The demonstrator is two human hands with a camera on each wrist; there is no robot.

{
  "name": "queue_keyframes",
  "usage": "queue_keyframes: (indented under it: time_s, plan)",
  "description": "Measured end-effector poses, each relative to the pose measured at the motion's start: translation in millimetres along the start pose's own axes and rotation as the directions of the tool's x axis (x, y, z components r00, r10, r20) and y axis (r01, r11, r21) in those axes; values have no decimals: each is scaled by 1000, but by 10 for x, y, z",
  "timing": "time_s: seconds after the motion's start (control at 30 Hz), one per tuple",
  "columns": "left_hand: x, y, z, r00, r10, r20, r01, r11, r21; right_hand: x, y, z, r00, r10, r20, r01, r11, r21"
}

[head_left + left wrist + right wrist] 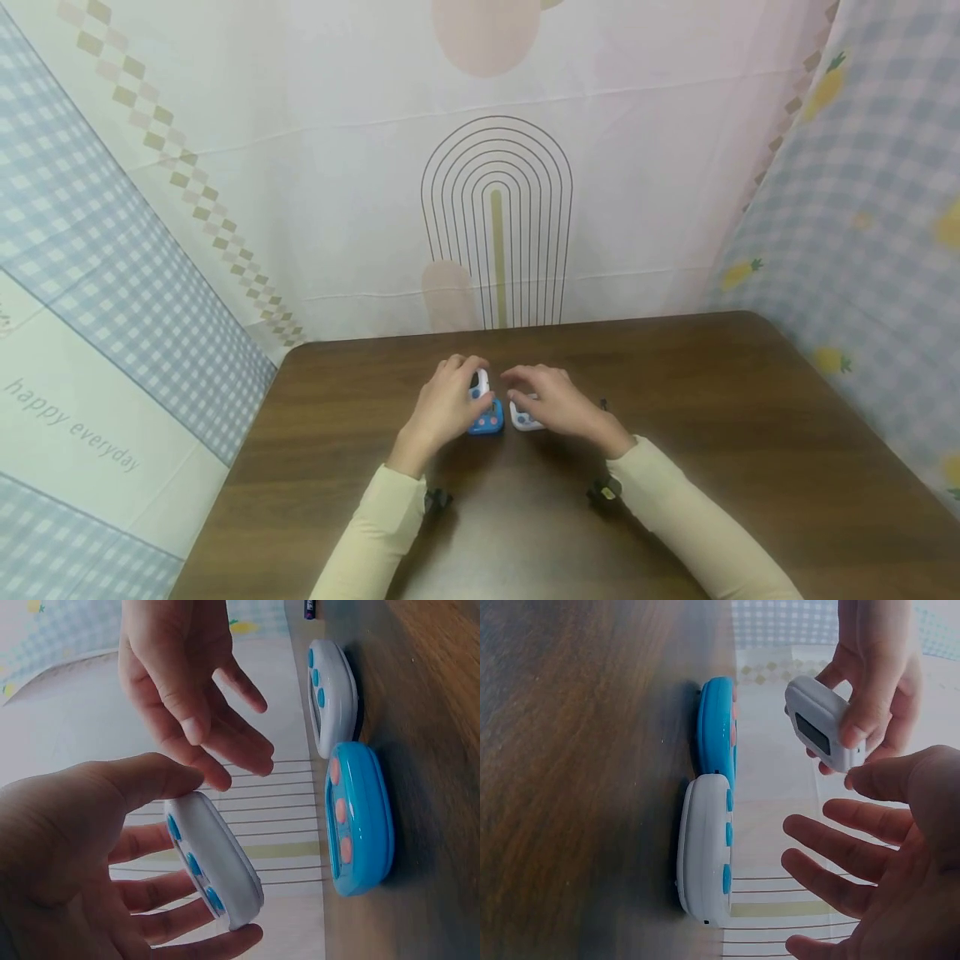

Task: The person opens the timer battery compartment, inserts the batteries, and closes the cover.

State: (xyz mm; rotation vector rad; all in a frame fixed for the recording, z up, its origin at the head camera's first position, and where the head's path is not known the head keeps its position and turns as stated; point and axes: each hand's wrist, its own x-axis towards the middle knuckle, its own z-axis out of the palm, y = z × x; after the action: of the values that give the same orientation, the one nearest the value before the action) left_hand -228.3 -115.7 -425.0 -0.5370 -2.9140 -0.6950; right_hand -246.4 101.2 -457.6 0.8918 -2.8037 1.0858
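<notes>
"State the left hand's condition."

"From my remote station, I see the left hand gripping a white device between thumb and fingers, raised clear of the wooden table."

"And the right?"

"I find the right hand with fingers spread and relaxed, holding nothing, near the second white unit. That rests on the table just beside a blue unit with pink buttons."

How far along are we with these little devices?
Looks done: the blue device and one white device sit side by side on the table. In hand: the left hand grips a second white device above it. Left, probably: setting that one down; the right hand holds nothing.
</notes>
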Motion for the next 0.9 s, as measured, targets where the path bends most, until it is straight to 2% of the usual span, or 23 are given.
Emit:
queue_keyframes:
  time_s: [0.23, 0.33, 0.47, 0.63, 0.9]
  plan:
    - [-8, 32, 13, 999, 14, -41, -18, 995, -99, -11, -28, -17, 1000, 21, -8, -20, 996, 88]
    - [-5, 39, 15, 996, 45, -77, -56, 989, -140, -12, -23, -24, 1000, 15, -20, -12, 992, 122]
    - [5, 46, 19, 988, 85, -126, -109, 974, -199, -11, -15, -29, 1000, 11, -29, -6, 983, 183]
    - [8, 71, 31, 980, 101, -171, -143, 956, -257, -19, -32, -37, 998, 56, -28, -47, 965, 256]
    - [22, 118, 62, 956, 147, -255, -224, 926, -304, 3, -46, -58, 993, 111, -28, -96, 937, 335]
